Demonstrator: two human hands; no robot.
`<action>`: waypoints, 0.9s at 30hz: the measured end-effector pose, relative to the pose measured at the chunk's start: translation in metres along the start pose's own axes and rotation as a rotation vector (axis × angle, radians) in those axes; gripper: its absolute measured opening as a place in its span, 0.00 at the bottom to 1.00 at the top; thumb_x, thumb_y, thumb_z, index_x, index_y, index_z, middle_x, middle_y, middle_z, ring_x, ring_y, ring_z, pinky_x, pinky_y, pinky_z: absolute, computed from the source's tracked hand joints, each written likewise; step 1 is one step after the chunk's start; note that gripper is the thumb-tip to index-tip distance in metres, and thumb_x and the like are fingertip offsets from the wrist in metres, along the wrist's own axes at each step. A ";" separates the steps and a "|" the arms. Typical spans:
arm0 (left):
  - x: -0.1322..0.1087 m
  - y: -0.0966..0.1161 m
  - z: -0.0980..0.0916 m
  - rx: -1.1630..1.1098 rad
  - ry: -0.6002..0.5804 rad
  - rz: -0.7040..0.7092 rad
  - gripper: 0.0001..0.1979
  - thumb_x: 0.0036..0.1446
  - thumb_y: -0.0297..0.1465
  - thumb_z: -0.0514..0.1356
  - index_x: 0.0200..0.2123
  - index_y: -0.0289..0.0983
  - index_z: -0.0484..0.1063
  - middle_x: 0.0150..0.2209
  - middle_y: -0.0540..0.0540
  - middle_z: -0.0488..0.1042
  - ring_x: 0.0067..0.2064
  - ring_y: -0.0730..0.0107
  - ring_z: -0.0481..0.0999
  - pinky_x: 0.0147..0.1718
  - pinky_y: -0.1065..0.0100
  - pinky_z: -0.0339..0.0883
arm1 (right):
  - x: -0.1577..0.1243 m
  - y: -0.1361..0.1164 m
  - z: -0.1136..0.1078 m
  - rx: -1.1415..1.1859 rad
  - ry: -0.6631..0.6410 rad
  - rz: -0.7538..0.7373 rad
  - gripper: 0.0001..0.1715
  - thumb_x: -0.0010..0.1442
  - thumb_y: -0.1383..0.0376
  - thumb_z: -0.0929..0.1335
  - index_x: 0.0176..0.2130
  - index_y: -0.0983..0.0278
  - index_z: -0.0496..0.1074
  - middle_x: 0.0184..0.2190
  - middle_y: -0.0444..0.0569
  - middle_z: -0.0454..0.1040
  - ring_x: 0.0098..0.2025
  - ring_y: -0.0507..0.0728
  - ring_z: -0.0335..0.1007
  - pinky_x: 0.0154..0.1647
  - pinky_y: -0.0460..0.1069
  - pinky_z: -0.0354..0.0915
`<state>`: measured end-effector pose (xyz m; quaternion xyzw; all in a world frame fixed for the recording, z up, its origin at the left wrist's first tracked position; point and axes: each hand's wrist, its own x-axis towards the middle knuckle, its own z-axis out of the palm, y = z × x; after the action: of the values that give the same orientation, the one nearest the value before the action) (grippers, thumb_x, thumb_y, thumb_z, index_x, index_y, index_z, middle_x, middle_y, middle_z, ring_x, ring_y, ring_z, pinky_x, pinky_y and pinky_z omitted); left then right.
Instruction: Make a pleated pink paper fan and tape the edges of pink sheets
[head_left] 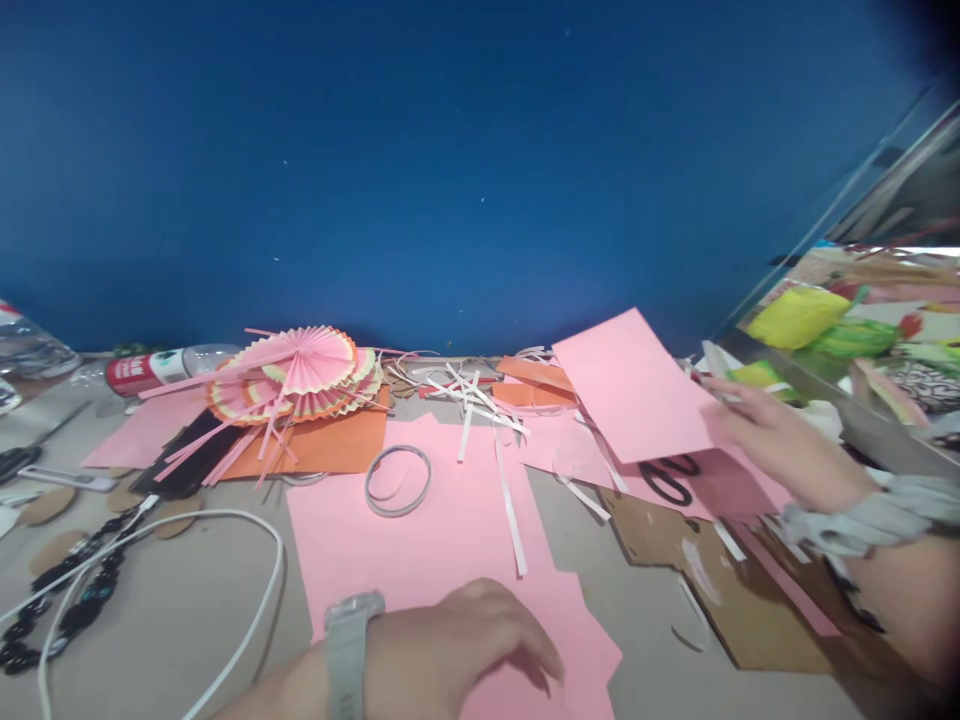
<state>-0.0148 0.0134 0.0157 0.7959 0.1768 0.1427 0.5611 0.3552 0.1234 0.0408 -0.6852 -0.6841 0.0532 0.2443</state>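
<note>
My left hand [465, 640] rests palm down on a large pink paper sheet [420, 540] lying on the table, its fingers loosely curled and nothing visible in them. A grey watch is on that wrist. My right hand [765, 440] holds a smaller pink paper sheet [637, 385] by its right edge, lifted and tilted above the table. Black-handled scissors [667, 478] lie under that lifted sheet. A tape ring [398, 480] lies on the large pink sheet.
Folded pink and orange paper fans [300, 375] sit on orange paper at the back left. White paper strips [480, 400], cardboard pieces [720, 580], a white cable [247, 560], a bottle [157, 368] and a black bead chain [67, 590] litter the table. A blue wall stands behind.
</note>
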 end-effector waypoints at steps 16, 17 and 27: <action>0.005 -0.019 0.016 0.238 0.277 0.068 0.35 0.44 0.45 0.64 0.55 0.37 0.63 0.56 0.36 0.63 0.57 0.49 0.58 0.56 0.52 0.49 | -0.020 -0.192 0.120 0.173 -0.389 -0.518 0.08 0.57 0.70 0.60 0.33 0.63 0.68 0.38 0.57 0.72 0.46 0.64 0.64 0.50 0.60 0.53; 0.004 -0.017 0.014 0.118 0.335 0.056 0.30 0.46 0.43 0.64 0.51 0.37 0.66 0.52 0.37 0.66 0.54 0.52 0.61 0.54 0.55 0.54 | -0.016 -0.194 0.120 0.229 -0.400 -0.483 0.08 0.57 0.70 0.60 0.31 0.63 0.67 0.36 0.56 0.72 0.44 0.63 0.65 0.49 0.59 0.54; 0.014 -0.030 0.007 -0.582 0.564 -0.077 0.15 0.61 0.39 0.51 0.33 0.33 0.66 0.30 0.45 0.69 0.31 0.72 0.69 0.33 0.67 0.65 | -0.029 -0.193 0.088 0.929 -0.578 -0.097 0.13 0.59 0.56 0.61 0.32 0.62 0.63 0.31 0.46 0.70 0.34 0.52 0.69 0.41 0.51 0.66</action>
<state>-0.0029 0.0228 -0.0150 0.5262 0.3057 0.3783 0.6975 0.1414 0.1081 0.0352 -0.4305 -0.6586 0.5245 0.3252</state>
